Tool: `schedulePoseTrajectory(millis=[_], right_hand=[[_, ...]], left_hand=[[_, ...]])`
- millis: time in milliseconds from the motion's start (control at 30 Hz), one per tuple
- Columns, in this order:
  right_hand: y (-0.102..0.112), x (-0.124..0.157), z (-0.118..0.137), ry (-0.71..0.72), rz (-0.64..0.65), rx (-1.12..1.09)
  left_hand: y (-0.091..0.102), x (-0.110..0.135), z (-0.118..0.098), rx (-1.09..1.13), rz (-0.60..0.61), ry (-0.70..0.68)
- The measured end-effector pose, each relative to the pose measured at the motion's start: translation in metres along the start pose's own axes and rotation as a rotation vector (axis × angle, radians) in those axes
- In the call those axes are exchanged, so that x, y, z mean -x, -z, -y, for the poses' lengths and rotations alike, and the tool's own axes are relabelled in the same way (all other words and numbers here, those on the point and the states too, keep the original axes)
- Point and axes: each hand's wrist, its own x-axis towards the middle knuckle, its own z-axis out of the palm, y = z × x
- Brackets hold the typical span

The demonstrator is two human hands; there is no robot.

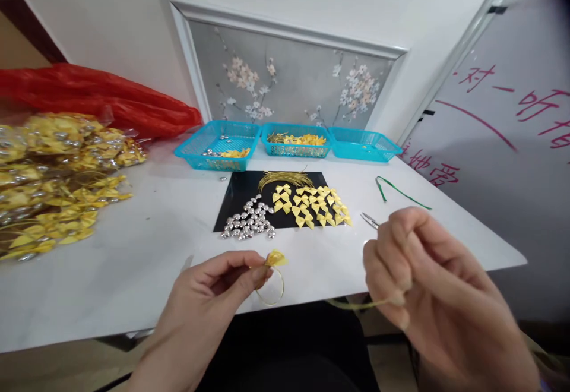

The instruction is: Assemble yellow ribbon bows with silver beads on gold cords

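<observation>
My left hand (209,297) pinches a small yellow ribbon bow (275,258) between thumb and forefinger, near the table's front edge. A thin gold cord loop (271,288) hangs from the bow. My right hand (427,285) is closed on the cord's free end (356,305), pulled out to the right and below the table edge. On a black mat (243,193) ahead lie a heap of silver beads (250,221), several yellow bows (314,205) and a bundle of gold cords (285,178).
Three blue baskets (218,145) stand at the back of the white table (146,249). A large pile of finished yellow pieces in plastic (48,178) and a red bag (98,98) fill the left. Small scissors (369,220) and a green tie (398,193) lie at the right.
</observation>
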Motion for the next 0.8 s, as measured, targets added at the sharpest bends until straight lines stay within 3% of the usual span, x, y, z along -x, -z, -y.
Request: schedulePoseTrajectory(millis=[133, 233, 333, 467, 600, 800], right_hand=[[0.000, -0.012, 0.000, 0.160, -0.164, -0.023], [-0.003, -0.011, -0.015, 0.325, -0.235, 0.372], [-0.011, -0.001, -0.031, 0.212, -0.006, 0.818], [-0.025, 0.008, -0.042, 0.240, 0.198, 0.923], [-0.030, 0.004, -0.050, 0.361, 0.238, 0.965], [-0.031, 0.006, -0.056, 0.533, 0.148, 1.072]], left_hand=[[0.001, -0.001, -0.004, -0.064, -0.005, -0.034], [-0.001, 0.002, -0.011, -0.074, 0.024, -0.015], [-0.004, 0.007, -0.012, -0.108, -0.025, -0.097], [-0.003, 0.016, -0.002, -0.218, -0.113, -0.222], [0.001, 0.023, 0.004, -0.325, -0.072, -0.306], [0.004, 0.021, 0.005, -0.334, -0.017, -0.367]])
